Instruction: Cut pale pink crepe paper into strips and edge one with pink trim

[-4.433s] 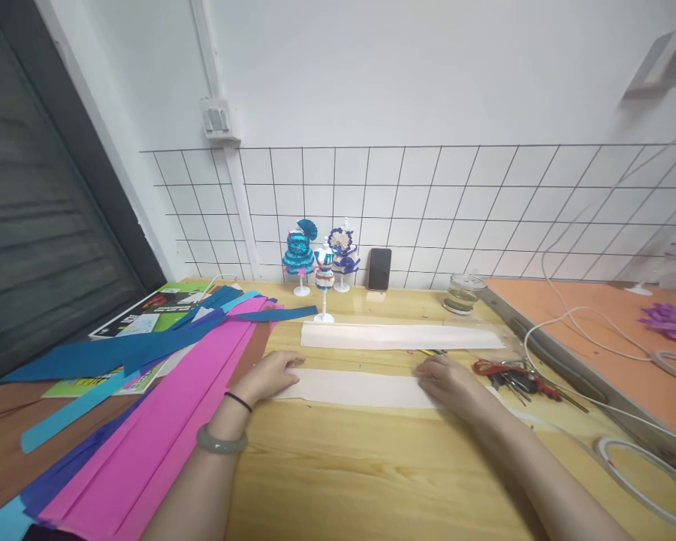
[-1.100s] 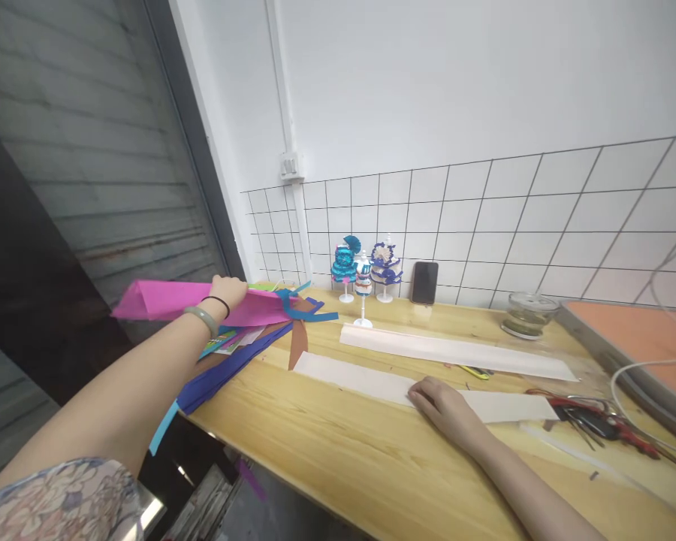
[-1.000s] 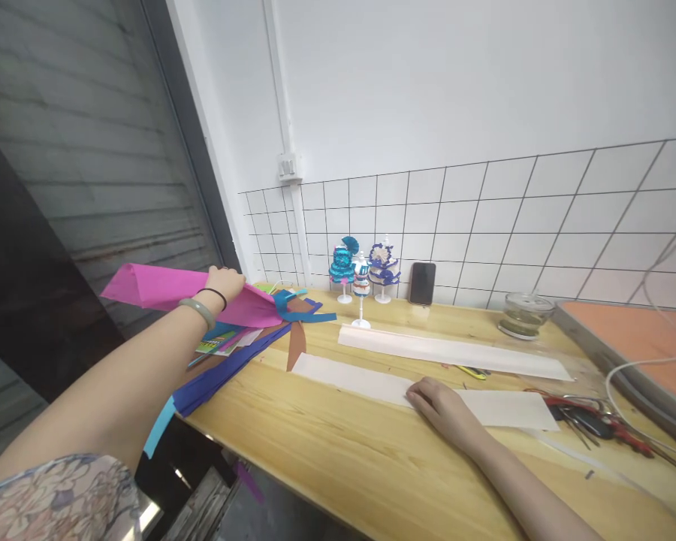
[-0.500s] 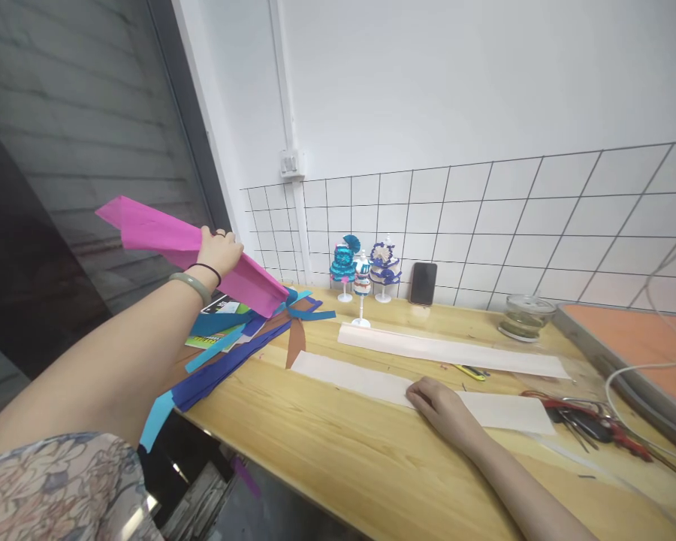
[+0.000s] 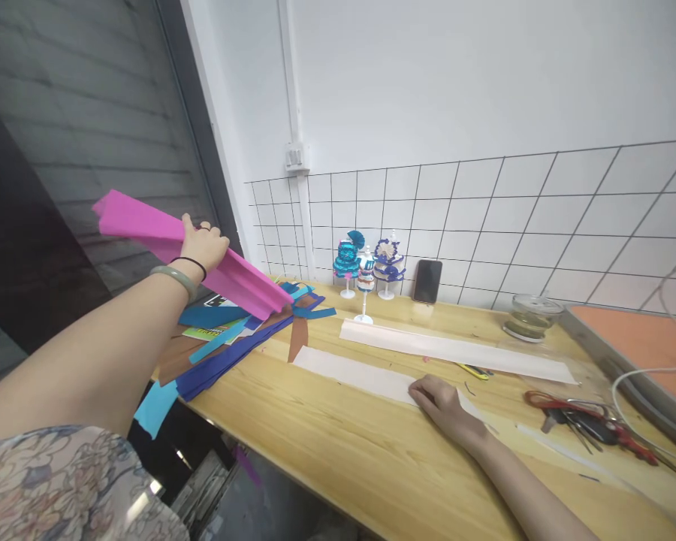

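My left hand (image 5: 203, 246) is raised at the left, its fingers closed round a long folded pink crepe paper sheet (image 5: 248, 286). The sheet slants from high on the left down toward the pile of blue, brown and cyan paper strips (image 5: 225, 347) at the table's left end. My right hand (image 5: 440, 400) lies flat, fingers apart, on the near white paper strip (image 5: 349, 371) on the wooden table (image 5: 338, 443). A second white strip (image 5: 456, 349) lies behind it.
Three small paper-dress figurines (image 5: 366, 269) and a dark phone (image 5: 428, 281) stand against the tiled wall. A glass jar (image 5: 526, 316) sits at the back right. Keys and red-handled tools (image 5: 580, 424) lie at the right beside an orange board (image 5: 642, 342) with a white cable.
My left hand left the white strip, took the pink sheet from the pile and has lifted it up and to the left. My right hand has stayed on the strip.
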Tool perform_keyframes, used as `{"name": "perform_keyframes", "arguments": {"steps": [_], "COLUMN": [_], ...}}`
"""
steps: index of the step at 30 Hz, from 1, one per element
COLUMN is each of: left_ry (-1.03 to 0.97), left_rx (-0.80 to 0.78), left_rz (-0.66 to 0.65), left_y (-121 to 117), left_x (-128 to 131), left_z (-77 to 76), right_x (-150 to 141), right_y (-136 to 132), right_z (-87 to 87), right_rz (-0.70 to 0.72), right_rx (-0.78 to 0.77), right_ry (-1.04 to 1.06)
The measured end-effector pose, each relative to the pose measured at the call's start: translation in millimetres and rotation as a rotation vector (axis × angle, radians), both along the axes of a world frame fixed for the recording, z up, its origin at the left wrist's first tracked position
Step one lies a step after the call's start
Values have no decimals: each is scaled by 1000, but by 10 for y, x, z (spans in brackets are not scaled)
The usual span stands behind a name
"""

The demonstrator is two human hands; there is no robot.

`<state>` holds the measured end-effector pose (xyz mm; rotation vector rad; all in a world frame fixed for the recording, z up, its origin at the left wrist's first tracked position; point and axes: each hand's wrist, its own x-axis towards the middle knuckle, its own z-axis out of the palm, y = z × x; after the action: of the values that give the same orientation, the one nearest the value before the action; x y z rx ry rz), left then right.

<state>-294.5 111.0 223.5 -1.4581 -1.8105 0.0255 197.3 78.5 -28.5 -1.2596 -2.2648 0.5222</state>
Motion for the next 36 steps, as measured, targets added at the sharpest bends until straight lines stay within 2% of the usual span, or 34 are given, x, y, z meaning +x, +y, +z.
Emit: {"name": "perform_keyframes", "arguments": {"steps": [4, 8, 11, 14, 17, 21, 25, 30, 33, 36], "left_ry": [-41, -349, -495, -646, -783, -911, -1011, -1019, -1018, -1061], "left_rx": [31, 95, 67, -26, -138, -313, -491, -731, -822, -924], "left_rz": [15, 57, 58, 17, -50, -175, -308, -330, -343, -391], "left_y": [-29, -32, -30, -36, -50, -91, -147, -163, -191, -266], "left_x": [-35, -86, -148, -181, -136, 74, 384, 671, 799, 962], "left_z": [12, 47, 32, -77, -259, -472, -582, -702, -724, -671], "right_x": [3, 24, 44, 69, 88, 92, 82, 78, 86, 89], "right_y": [-30, -18, 8, 34, 50, 46, 28, 18, 28, 47], "right_z": [24, 12, 3, 1, 3, 18, 41, 49, 38, 16], "right_rz": [-4, -24, -69, -146, -198, -233, -243, -224, -209, -178], "right_rx": [-10, -52, -116, -151, -167, -199, -224, -243, -254, -263], "right_ry": [5, 92, 240, 389, 433, 473, 510, 544, 555, 573]}}
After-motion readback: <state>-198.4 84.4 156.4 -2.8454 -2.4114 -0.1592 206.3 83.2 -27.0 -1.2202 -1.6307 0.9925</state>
